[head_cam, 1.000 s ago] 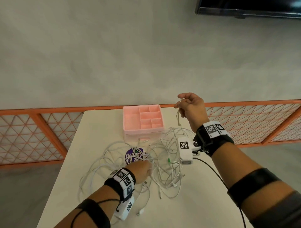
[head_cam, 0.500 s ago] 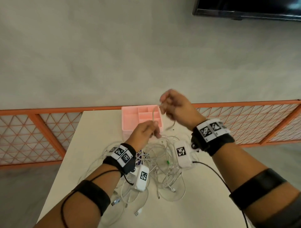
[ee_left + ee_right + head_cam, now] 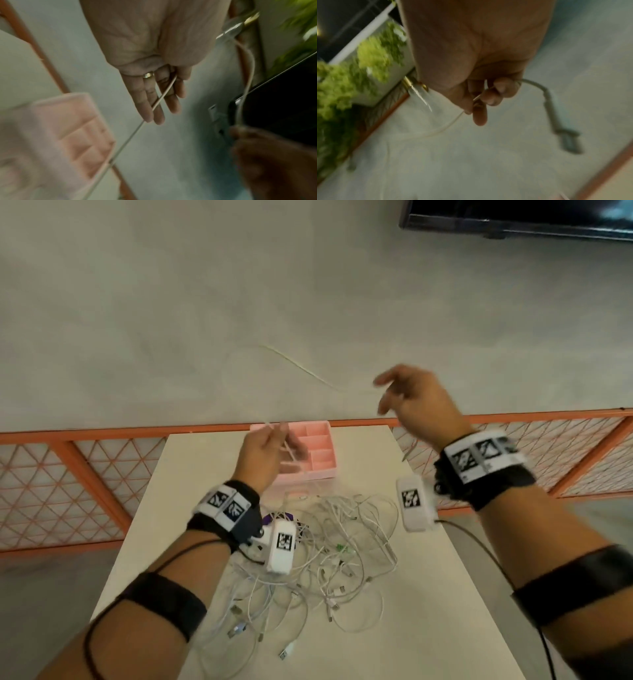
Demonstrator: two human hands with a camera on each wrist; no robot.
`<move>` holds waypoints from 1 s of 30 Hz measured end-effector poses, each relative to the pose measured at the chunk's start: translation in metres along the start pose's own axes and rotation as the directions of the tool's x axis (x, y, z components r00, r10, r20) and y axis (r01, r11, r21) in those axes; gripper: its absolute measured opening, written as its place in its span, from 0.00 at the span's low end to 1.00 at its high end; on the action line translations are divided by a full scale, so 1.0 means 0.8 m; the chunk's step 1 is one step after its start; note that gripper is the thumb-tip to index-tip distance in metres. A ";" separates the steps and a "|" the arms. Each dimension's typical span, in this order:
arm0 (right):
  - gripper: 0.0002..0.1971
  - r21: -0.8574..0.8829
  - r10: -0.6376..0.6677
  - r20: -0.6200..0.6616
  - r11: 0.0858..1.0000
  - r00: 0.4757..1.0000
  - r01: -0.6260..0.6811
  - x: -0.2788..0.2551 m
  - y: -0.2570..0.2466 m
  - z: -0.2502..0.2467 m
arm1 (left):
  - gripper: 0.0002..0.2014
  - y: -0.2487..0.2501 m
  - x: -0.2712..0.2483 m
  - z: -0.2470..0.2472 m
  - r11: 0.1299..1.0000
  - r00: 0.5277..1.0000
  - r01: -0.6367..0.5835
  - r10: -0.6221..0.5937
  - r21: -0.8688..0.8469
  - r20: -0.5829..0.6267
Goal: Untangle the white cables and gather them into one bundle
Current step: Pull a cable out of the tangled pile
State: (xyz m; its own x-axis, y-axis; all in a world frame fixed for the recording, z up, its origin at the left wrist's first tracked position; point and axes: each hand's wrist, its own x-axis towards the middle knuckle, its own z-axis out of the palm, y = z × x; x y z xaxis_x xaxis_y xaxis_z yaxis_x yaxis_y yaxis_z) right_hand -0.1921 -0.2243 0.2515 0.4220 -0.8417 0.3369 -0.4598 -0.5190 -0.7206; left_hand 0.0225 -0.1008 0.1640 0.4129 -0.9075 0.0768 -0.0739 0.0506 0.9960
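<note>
A tangle of white cables [image 3: 342, 546] lies on the white table [image 3: 428, 611]. One white cable [image 3: 301, 368] is lifted out of it and arcs through the air between my hands. My right hand [image 3: 407, 398] is raised over the table's far right corner. Its curled fingers [image 3: 489, 94] pinch that cable near its end, and the USB plug [image 3: 570, 142] dangles beyond them. My left hand [image 3: 270, 450] hovers over the pink organizer [image 3: 315, 450]. Its fingers [image 3: 142, 94] are nearly straight, and the cable [image 3: 130, 136] runs between them and down toward the tangle.
A purple object [image 3: 288, 516] lies under the cables beside my left wrist. An orange lattice railing [image 3: 85, 436] runs behind the table's far edge. A dark screen [image 3: 513, 217] hangs on the wall at top right. Green plants [image 3: 368, 54] show in the right wrist view.
My right hand has swung up and to the right, away from the left, drawing the cable out into a long airborne arc. My left hand has risen over the organizer and its fingers have straightened.
</note>
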 end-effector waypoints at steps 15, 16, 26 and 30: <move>0.12 0.650 0.172 0.392 0.644 0.904 -0.404 -0.044 -0.006 0.131 | 0.15 0.014 0.000 0.013 0.996 0.997 -0.072 0.071 0.047 0.040; 0.12 0.673 0.179 0.410 0.602 0.894 -0.429 -0.044 -0.005 0.132 | 0.15 0.004 -0.006 0.014 0.999 0.997 -0.035 0.033 0.027 0.070; 0.12 0.638 0.253 0.456 0.575 0.853 -0.512 -0.060 0.045 0.138 | 0.08 -0.061 -0.018 0.016 0.997 0.987 0.070 -0.075 0.039 0.140; 0.15 0.541 0.354 0.453 0.620 0.818 -0.568 -0.065 0.084 0.127 | 0.14 -0.087 -0.016 0.005 0.988 0.985 0.142 -0.147 0.066 0.085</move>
State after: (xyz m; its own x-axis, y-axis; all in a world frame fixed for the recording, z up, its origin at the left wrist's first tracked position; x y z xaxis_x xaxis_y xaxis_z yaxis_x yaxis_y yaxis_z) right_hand -0.1656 -0.2001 0.1242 0.5369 -0.8046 -0.2538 -0.1020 0.2367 -0.9662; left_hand 0.0189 -0.0944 0.0934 0.3404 -0.9373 -0.0747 -0.0747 -0.1062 0.9915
